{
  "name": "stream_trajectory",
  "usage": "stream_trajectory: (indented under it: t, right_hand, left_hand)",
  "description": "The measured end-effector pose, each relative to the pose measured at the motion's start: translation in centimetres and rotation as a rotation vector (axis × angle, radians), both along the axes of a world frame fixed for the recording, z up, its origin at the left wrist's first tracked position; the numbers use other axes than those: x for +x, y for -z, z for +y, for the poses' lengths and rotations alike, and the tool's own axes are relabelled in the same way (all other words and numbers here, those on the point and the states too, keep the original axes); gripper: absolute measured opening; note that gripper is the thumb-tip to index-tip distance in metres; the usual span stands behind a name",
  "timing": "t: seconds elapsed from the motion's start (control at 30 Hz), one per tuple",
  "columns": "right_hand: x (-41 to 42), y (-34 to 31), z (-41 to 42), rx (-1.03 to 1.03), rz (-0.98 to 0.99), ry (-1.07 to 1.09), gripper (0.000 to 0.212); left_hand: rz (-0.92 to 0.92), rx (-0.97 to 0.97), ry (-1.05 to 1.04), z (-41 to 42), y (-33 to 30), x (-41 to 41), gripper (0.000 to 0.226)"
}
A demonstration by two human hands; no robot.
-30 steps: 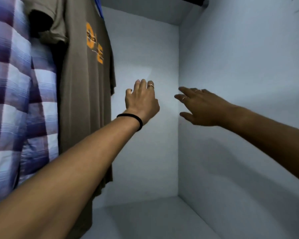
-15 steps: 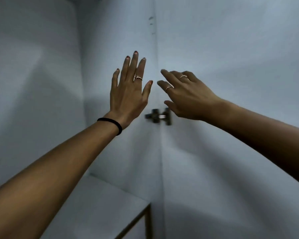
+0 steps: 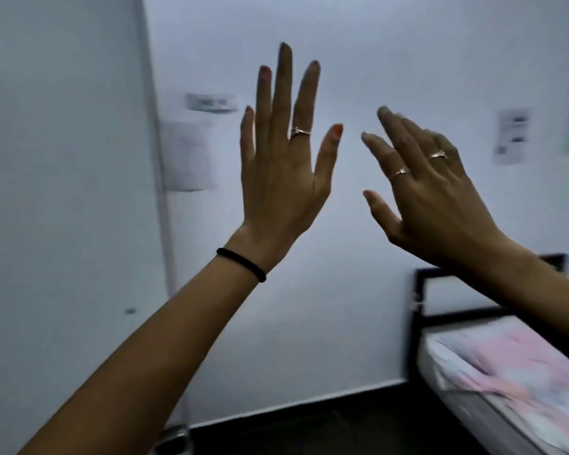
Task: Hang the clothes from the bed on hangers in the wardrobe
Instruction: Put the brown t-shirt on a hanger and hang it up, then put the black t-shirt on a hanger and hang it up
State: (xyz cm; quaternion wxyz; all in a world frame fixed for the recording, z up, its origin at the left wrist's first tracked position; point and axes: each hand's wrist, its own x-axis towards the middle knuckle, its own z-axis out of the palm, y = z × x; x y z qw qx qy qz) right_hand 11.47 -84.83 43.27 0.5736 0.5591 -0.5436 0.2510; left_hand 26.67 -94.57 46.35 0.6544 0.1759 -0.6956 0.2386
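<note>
- The view swung right, off the wardrobe interior and its hanging shirts, onto a white wall (image 3: 358,60) and the bed (image 3: 506,366).
- The left hand (image 3: 283,178) rose, its fingers straightening and spreading.
- The right hand (image 3: 431,198) lifted beside it, empty.

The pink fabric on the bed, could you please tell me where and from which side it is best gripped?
Probably pinch the pink fabric at its rumpled near edge, coming from above on the open side of the bed; the black frame blocks the far end. Whether it is clothing or bedding is unclear.
</note>
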Motion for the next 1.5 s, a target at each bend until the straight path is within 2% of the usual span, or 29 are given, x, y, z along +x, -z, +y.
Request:
stream_trajectory:
  t: [0.2, 0.5, 0.7, 0.73, 0.9, 1.1, 1.3, 1.4, 1.5]
  right_hand:
    - [-14.5, 5.5, 12.4, 0.101, -0.161, 0.435, 0.066]
    - [-23.7, 9.8, 31.4, 0.03, -0.441, 0.869, 0.061]
    - [-27.6, 10.6, 37.1, -0.044, -0.539, 0.969, 0.055]
    - [-29.6, 11.4, 38.8, -0.061, -0.544, 1.027, 0.052]
    - [-35.5, 11.6, 41.3, -0.177, -0.575, 1.056, 0.037]
    - [-42.3, 18.3, 48.2, -0.431, -0.884, 1.144, 0.031]
    - [-41.7, 24.7, 57.6, -0.63, -1.244, 1.375, 0.033]
    - [-42.3, 27.3, 62.7, -0.553, -1.492, 1.439, 0.036]
    - [-44.4, 31.4, 67.2, -0.477, -1.661, 1.463, 0.036]
  left_hand:
    - [-0.222, 0.046, 0.167, 5.7, 5.7, -18.9, 0.059]
    - [-0.41, 0.015, 0.597, 19.0, 11.4, -38.2, 0.059]
    - [-0.518, 0.015, 0.748, 23.8, 13.6, -46.3, 0.056]
    - [-0.542, 0.013, 0.815, 25.4, 14.4, -49.5, 0.056]
    - [-0.636, 0.067, 0.875, 25.4, 16.1, -57.9, 0.057]
    - [-0.931, 0.101, 0.974, 28.5, 23.9, -69.1, 0.053]
    - [-1.314, 0.101, 0.916, 34.9, 31.6, -76.1, 0.057]
    - [-1.49, 0.12, 0.907, 40.1, 34.5, -78.2, 0.058]
    - [-1.617, 0.085, 0.906, 45.8, 38.6, -80.2, 0.059]
